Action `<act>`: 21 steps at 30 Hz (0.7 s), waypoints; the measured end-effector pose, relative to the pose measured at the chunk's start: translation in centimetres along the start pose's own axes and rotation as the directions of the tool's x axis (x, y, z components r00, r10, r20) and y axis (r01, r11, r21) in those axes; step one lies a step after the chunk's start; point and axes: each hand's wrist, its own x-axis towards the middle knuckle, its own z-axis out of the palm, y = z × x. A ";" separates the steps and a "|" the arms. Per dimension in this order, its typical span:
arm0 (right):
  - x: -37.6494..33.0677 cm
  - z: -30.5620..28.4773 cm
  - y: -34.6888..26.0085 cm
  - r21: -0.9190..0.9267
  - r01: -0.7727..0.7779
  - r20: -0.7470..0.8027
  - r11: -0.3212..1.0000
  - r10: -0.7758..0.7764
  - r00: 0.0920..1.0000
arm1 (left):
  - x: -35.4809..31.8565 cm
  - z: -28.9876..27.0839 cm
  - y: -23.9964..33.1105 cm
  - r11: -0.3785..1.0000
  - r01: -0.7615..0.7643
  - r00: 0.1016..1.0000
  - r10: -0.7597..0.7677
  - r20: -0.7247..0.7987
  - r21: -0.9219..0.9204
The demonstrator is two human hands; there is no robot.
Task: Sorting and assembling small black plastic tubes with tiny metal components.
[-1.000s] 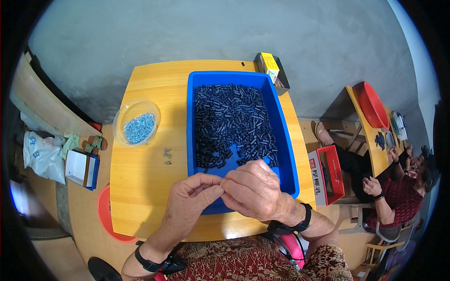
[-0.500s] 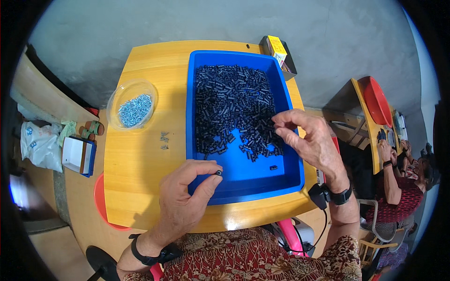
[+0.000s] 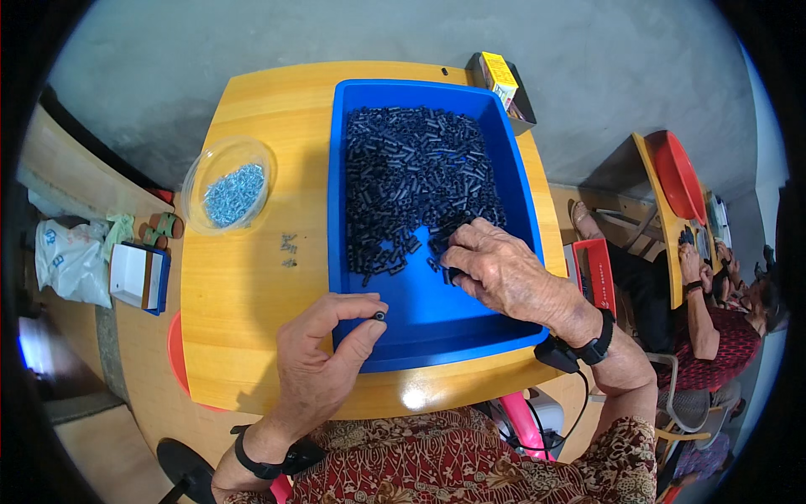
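Observation:
A blue tray [image 3: 512, 181] on a yellow wooden table [image 3: 252, 277] holds a heap of several small black plastic tubes [image 3: 416, 176]. My left hand [image 3: 323, 357] hovers over the tray's near left corner and pinches one small black tube [image 3: 379, 316] between thumb and forefinger. My right hand [image 3: 504, 273] reaches into the tray, fingertips down on the near edge of the heap, closing on a black piece. A clear round bowl [image 3: 228, 195] of small silvery screws stands at the table's left. A few loose screws [image 3: 288, 249] lie between bowl and tray.
A yellow box [image 3: 499, 74] sits in a dark holder at the table's far right corner. A white box [image 3: 138, 275] and a plastic bag [image 3: 69, 260] lie at the left. Another person [image 3: 722, 323] works at a second table with a red tray [image 3: 677, 175] on the right.
My hands, together near the tray's front a second ago, have parted. The right hand went into the tray, then dropped onto the heap's near edge. The left hand keeps its black tube.

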 end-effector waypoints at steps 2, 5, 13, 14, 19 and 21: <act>-0.3 -0.6 0.2 -0.019 -0.008 0.011 1.000 0.008 1.000 | 0.1 0.0 -0.1 1.000 -0.015 1.000 0.015 0.013 -0.003; -0.6 -0.9 0.9 -0.029 -0.022 0.003 0.999 0.022 1.000 | 0.1 -0.1 -0.2 1.000 -0.025 0.999 0.025 0.028 -0.005; -1.1 -2.5 1.9 -0.077 -0.102 -0.196 0.992 0.085 0.977 | 0.1 -0.2 -0.5 1.000 -0.010 1.000 0.010 0.015 0.006; -1.1 -2.5 1.7 -0.076 -0.097 -0.180 0.992 0.083 0.980 | 0.1 -0.2 -0.5 1.000 -0.019 1.000 0.019 0.012 0.008; -0.6 -1.5 1.6 0.031 -0.023 -0.161 0.999 0.028 0.986 | 0.1 0.0 -0.6 1.000 -0.025 1.000 0.025 0.007 0.017; 0.0 -1.3 1.0 0.065 0.000 -0.132 0.998 0.008 0.991 | 0.1 0.0 -0.5 1.000 -0.020 1.000 0.020 0.005 0.020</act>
